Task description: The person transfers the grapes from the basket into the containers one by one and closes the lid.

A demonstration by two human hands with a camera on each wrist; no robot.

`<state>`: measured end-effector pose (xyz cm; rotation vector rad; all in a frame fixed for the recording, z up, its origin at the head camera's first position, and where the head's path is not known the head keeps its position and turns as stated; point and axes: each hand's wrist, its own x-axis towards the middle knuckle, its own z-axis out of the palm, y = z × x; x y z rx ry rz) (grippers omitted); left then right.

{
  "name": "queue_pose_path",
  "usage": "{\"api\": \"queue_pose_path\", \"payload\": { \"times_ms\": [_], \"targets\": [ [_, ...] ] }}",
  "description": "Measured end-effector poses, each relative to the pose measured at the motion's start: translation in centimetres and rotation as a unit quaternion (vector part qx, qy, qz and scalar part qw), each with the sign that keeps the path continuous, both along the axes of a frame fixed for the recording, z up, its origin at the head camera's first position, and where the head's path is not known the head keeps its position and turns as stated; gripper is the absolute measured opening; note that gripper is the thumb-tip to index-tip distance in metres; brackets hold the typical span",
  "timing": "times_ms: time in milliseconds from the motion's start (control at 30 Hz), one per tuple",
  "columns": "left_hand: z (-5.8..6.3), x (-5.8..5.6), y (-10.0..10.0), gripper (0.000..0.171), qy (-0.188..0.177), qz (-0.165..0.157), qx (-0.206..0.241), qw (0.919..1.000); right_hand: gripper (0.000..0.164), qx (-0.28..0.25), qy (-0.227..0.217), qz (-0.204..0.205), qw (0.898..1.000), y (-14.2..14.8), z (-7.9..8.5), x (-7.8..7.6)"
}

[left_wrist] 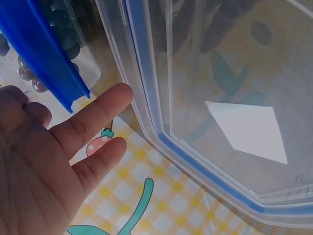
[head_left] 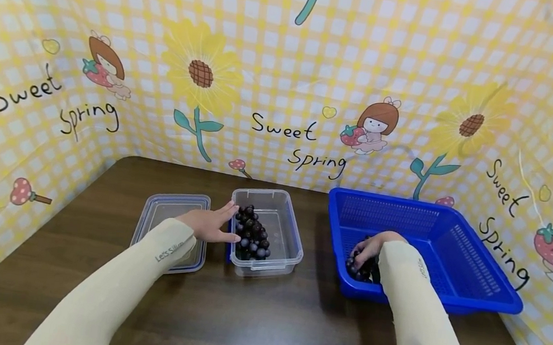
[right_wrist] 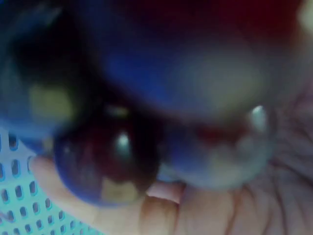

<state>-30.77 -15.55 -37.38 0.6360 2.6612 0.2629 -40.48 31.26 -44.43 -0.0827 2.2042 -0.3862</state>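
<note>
A bunch of dark purple grapes lies along the left side of a clear plastic container. Against that container's left side rests my left hand, fingers spread and thumb out. The left wrist view shows this hand beside the container's blue side flap. Inside the blue basket, at its near left corner, my right hand grips another bunch of grapes. In the right wrist view blurred grapes fill the picture, with fingers curled beneath them.
The container's clear lid, edged in blue, lies on the brown table left of the container, partly under the left forearm. Patterned cloth hangs behind and at both sides. The basket's raised rim surrounds the right hand.
</note>
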Motion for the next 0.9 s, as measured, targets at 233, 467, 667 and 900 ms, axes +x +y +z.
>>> {"api": "queue_pose_path", "payload": {
  "times_ms": [233, 467, 667, 900],
  "targets": [
    [-0.2, -0.1, 0.0, 0.092, 0.004, 0.002, 0.003, 1.0000, 0.097, 0.039, -0.001, -0.044, 0.998, 0.8, -2.6, -2.6],
    [-0.4, -0.1, -0.2, 0.094, 0.000, 0.002, 0.013, 0.9999, 0.049, -0.040, -0.005, -0.018, 0.999, -2.6, 2.9, 2.4],
    [-0.1, 0.1, -0.5, 0.093, 0.008, 0.002, 0.009, 0.9999, 0.023, -0.059, 0.015, 0.007, 0.998, -6.0, 8.3, 6.9],
    [-0.2, -0.1, -0.1, 0.095, 0.007, -0.010, 0.008, 0.9999, 0.018, -0.076, 0.033, 0.011, 0.996, -5.5, 8.4, 7.7]
  ]
}}
